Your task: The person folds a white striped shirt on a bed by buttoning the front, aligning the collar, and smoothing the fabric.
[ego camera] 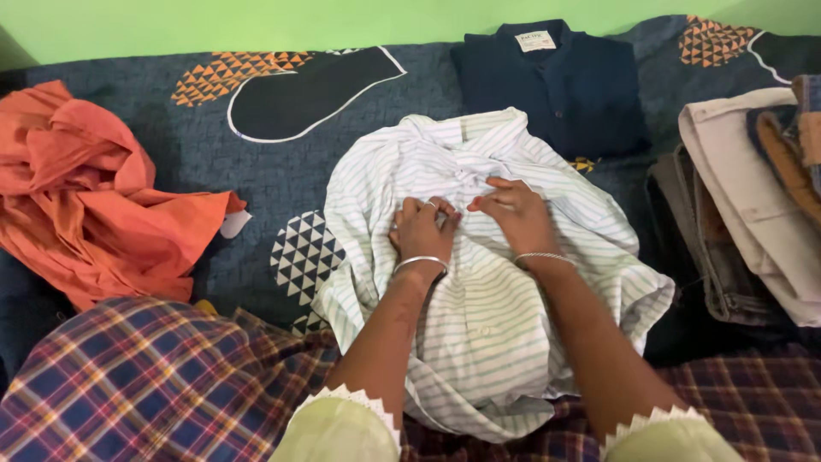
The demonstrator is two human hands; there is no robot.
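Nearest, at 6 o'clock: plaid cloth (145, 385) in red, navy and yellow across the lap, running to both lower corners. Two pale green sleeves with scalloped white trim (342, 423) at the bottom edge.

Centre: white shirt with thin green stripes (487, 316) spread front-up, its hem over the plaid cloth, its collar pointing to 12 o'clock. Both hands rest on the shirt's chest, close together at the button line.

Left hand (422, 229): fingers curled, pinching a fold of the striped fabric; ring on one finger, thin metal bangle (419, 262) at the wrist.

Right hand (516, 216): fingers bent and drawn in, tips pressed on the fabric just beside the left hand's; whether it truly grips cloth, cannot tell. Second bangle at this wrist.

Under everything: dark blue bedspread (214, 162) with orange and white triangle patches and a white-outlined black shape.

At 9 o'clock: crumpled orange garment (94, 205), well apart from the shirt.

At 3 o'clock: stack of folded clothes (744, 222), beige, grey and brown.

At 1 o'clock, beyond the collar: folded navy shirt (556, 85) with a neck label.

Farthest: green wall (256, 21) along the top.
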